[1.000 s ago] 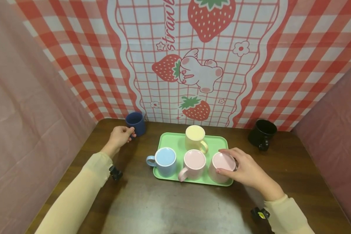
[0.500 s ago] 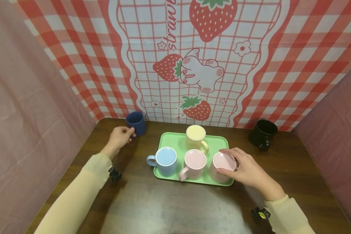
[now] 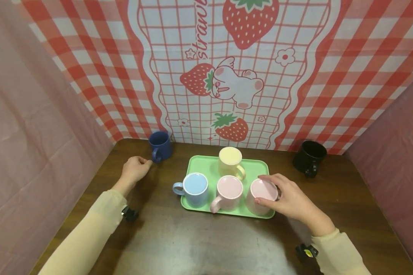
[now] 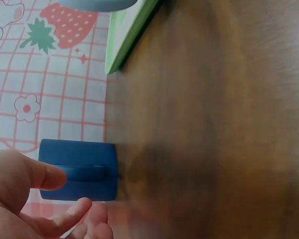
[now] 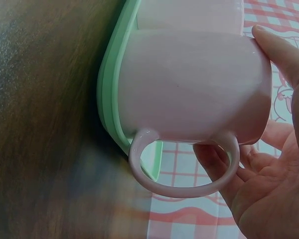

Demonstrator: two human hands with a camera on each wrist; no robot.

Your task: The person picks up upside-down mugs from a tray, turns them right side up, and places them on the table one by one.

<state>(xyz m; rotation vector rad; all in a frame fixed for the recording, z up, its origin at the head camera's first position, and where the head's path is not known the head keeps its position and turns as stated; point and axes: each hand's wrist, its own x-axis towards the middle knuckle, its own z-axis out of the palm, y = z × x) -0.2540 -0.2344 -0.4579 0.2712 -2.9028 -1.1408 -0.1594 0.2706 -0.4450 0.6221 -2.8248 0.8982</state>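
Note:
Near the back left, a dark blue mug [image 3: 161, 147] stands upright with its handle toward me. My left hand [image 3: 133, 170] is just short of that handle and holds nothing; in the left wrist view, thumb and fingertips lie apart, overlapping the mug [image 4: 78, 154]. On a green tray [image 3: 199, 164], my right hand [image 3: 290, 196] grips the rightmost pink mug [image 3: 262, 191] near its top, thumb on the near side and fingers behind. That mug's handle [image 5: 184, 191] sticks out in the right wrist view, beside the palm. A second pink mug [image 3: 229, 189] stands to its left.
Also on the tray are a light blue mug [image 3: 195, 187], its handle past the left edge, and a yellow mug [image 3: 230, 158] behind. A black mug [image 3: 309, 156] stands at the back right. A checked strawberry cloth [image 3: 282, 95] hangs behind the wooden table [image 3: 192, 244].
My left hand has let go of the dark blue mug's handle and drawn back toward me, to the left. The right hand and the mugs have stayed in place.

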